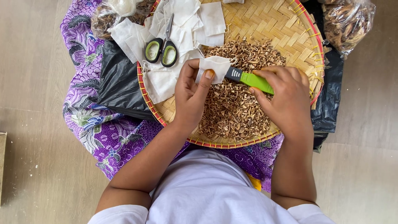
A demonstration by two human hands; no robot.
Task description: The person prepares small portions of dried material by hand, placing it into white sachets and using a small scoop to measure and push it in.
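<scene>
- A small white pouch (214, 66) is pinched shut-handed between the thumb and fingers of the left hand (191, 93), held just above the dried chips.
- A green-handled tool (250, 79) is gripped by the right hand (286, 97), fingers closed around its handle; its grey end is pushed into the mouth of the pouch.
- Both hands are held over a heap of brown dried chips (236, 103), which is spread across the near right part of a round woven tray (265, 20).
- On the far left of the tray, a pile of empty white pouches (186, 25) is laid, and a pair of scissors (162, 47) with green and black handles is rested on it.
- The tray is set on a purple patterned cloth (107, 132) and black plastic sheet (118, 83).
- Two clear bags of dried pieces are seen, one far left (103, 18), one far right (346, 23).
</scene>
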